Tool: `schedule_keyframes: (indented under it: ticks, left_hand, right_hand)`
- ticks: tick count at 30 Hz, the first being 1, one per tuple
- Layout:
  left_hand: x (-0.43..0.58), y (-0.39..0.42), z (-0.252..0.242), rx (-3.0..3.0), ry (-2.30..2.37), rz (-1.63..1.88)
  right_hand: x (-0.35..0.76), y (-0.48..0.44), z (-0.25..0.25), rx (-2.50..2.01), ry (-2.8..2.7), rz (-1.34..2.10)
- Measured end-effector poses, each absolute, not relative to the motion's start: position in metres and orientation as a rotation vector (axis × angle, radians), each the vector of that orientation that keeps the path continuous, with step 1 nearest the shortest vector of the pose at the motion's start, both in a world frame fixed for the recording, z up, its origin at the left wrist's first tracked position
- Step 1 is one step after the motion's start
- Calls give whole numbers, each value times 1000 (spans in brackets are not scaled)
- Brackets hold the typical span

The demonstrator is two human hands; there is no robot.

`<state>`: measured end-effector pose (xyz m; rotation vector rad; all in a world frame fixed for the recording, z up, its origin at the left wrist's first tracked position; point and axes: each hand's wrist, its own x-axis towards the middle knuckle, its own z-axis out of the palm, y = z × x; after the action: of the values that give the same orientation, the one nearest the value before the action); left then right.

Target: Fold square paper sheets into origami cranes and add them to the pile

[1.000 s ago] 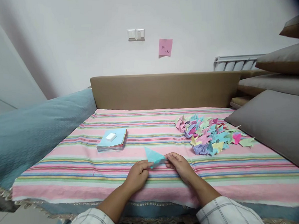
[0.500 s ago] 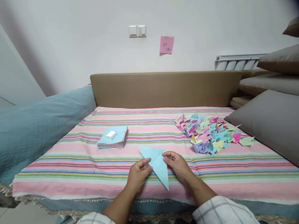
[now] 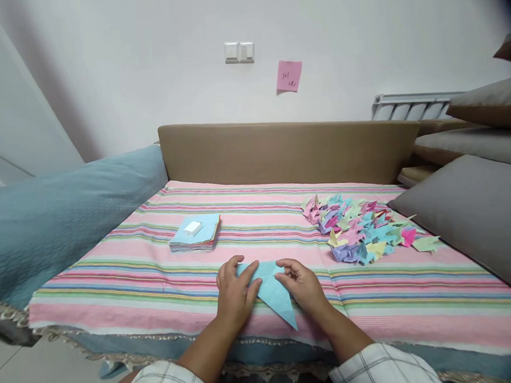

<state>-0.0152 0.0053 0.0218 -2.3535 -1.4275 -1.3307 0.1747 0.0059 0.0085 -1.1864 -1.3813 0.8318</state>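
A light blue folded sheet of paper [image 3: 276, 298] lies between my hands near the front of the striped cloth, one point toward me and to the right. My left hand [image 3: 236, 292] is on its left part, thumb and fingertips on the paper, the other fingers spread over the left corner. At the upper right corner, my right hand [image 3: 301, 283] pinches the paper between thumb and index finger.
Left of centre, a stack of coloured paper [image 3: 198, 243] bears a small white block [image 3: 193, 228]. A pile of colourful folded paper pieces [image 3: 360, 231] lies at the right, beside grey cushions [image 3: 479, 214]. A brown backrest [image 3: 288, 152] stands behind.
My left hand has moved up and over the left corner of the blue paper, its fingers more spread. The paper's lower point has shifted slightly right. My right hand keeps its pinch.
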Motion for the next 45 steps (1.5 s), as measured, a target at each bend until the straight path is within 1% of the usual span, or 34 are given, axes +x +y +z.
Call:
schedule_keyframes:
  ticks: [3, 7, 16, 19, 24, 31, 36, 41, 45]
  left_hand:
    - [-14, 4, 20, -2384, -1429, -1206]
    - [-14, 3, 19, -2425, -1431, -1124]
    - [-16, 4, 20, -2447, -1356, -1063]
    - [-17, 5, 19, -2439, -1307, -1082]
    - [-16, 5, 19, -2492, -1276, -1230]
    - [-17, 9, 21, -2733, -1282, -1309]
    - [-30, 19, 18, -2821, -1268, -1184]
    - [-40, 24, 17, -2800, -1359, -1006]
    - [-44, 23, 21, -2846, -1222, -935]
  right_hand:
    - [174, 3, 10, -1207, -1423, 809]
    - [174, 0, 13, -1205, -1453, 827]
    - [174, 0, 15, -1227, -1377, 862]
    - [174, 1, 14, -1225, -1359, 872]
    - [173, -1, 19, -1182, -1279, 951]
    - [176, 1, 21, -1190, -1160, 998]
    - [180, 7, 15, -1214, -1036, 912]
    - [187, 8, 11, -1334, -1089, 924]
    - [191, 8, 11, -1422, -1122, 913]
